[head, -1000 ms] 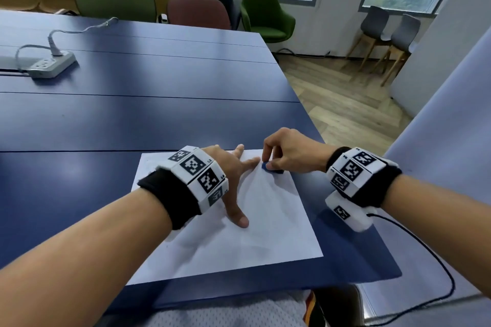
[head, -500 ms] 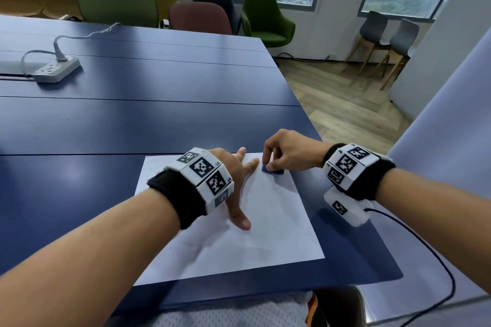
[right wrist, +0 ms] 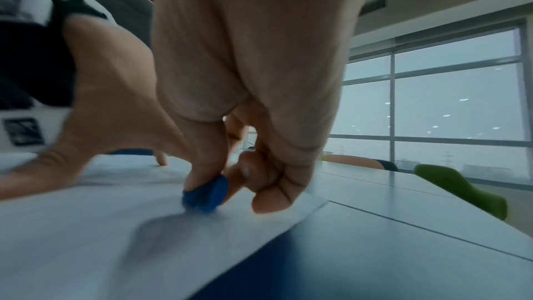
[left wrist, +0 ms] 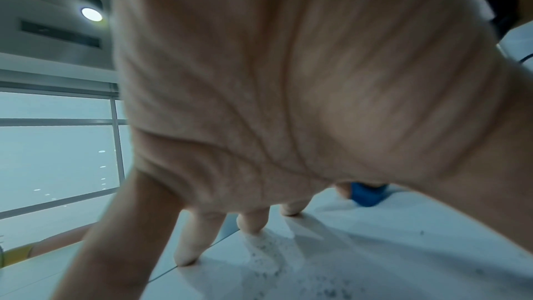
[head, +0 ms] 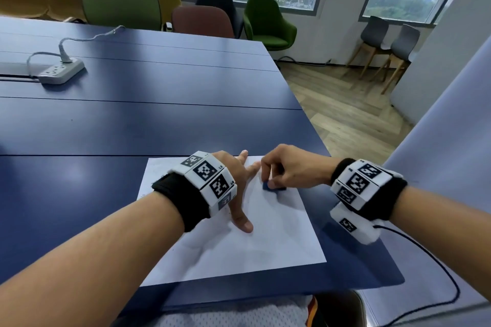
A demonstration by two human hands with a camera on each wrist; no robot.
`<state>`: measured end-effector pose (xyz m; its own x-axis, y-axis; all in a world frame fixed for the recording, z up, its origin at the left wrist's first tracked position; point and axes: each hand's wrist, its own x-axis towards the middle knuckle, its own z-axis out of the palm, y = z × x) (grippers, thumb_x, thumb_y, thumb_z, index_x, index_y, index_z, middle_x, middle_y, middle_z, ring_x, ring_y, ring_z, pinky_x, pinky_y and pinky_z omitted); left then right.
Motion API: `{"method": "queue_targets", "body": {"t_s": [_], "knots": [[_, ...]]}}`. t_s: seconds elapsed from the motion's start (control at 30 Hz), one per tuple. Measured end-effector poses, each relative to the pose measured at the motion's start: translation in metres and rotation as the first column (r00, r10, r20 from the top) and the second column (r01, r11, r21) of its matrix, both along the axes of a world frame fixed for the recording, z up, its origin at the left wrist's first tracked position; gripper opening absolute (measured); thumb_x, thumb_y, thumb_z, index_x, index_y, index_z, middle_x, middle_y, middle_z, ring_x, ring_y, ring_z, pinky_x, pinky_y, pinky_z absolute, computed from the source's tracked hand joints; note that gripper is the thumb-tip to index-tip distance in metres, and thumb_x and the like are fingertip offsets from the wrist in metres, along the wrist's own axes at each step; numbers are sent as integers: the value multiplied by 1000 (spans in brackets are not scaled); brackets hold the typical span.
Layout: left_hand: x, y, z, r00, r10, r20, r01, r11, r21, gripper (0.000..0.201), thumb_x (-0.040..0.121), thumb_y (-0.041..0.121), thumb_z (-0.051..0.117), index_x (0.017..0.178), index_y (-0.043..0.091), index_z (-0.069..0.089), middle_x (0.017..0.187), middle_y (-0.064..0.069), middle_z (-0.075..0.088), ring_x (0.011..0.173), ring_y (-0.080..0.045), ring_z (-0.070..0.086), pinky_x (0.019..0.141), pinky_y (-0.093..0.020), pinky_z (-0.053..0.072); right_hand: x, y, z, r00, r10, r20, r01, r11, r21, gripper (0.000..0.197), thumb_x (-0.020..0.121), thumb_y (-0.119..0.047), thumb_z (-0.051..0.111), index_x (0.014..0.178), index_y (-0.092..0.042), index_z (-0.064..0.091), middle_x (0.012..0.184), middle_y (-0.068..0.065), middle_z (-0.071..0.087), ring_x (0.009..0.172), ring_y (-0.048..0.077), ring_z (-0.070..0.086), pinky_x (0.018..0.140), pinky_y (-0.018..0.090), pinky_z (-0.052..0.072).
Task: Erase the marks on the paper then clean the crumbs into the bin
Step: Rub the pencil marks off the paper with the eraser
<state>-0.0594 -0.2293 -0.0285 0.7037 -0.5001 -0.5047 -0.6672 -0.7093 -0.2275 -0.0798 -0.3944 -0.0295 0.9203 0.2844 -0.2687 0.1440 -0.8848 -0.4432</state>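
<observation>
A white sheet of paper (head: pixel 279 241) lies at the near right corner of the blue table (head: pixel 132 125). My left hand (head: pixel 239 180) rests on it with straight, spread fingers (left wrist: pixel 187 250), pressing it flat. My right hand (head: pixel 281 170) pinches a small blue eraser (head: pixel 273 186) between thumb and fingertips and holds it down on the paper near its far right edge. The eraser (right wrist: pixel 206 195) touches the sheet in the right wrist view. Dark crumbs (left wrist: pixel 268 250) speckle the paper by my left fingertips. No bin is in view.
A white power strip (head: pixel 61 70) with its cable sits far left on the table. Coloured chairs (head: pixel 202 21) line the far edge. The table's right edge (head: pixel 318 141) is close to my right hand, with wooden floor (head: pixel 345 114) beyond.
My right hand with the eraser has shifted slightly over the paper's far right part. The left hand stays flat on the sheet. The head view has tilted a little.
</observation>
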Motion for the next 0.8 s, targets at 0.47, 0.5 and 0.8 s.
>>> {"method": "queue_targets", "body": {"t_s": [0.47,0.5,0.8], "knots": [[-1,0,0,1000,-19,18,19,1000,-10,137,49,83,73,151,46,-11,164,3,-10,142,-38,32,103,-48,43,-2,7,3,999,39,15,-38,998,-42,7,81,-11,69,82,-18,68,62,-9,57,56,5,53,60,20,45],[-1,0,0,1000,-17,10,17,1000,-14,136,49,82,73,150,47,-10,164,3,-10,141,-38,33,103,-48,43,1,8,2,998,1,63,1,1000,-28,6,82,-11,69,83,-17,67,63,-9,56,58,6,53,61,22,45],[2,-1,-1,1000,5,-7,-5,1000,19,142,47,85,71,152,42,-16,163,6,-15,145,-34,27,104,-48,41,-14,1,3,999,49,6,-48,998,-42,16,83,-11,68,78,-25,65,62,-8,58,52,2,52,53,12,41]]}}
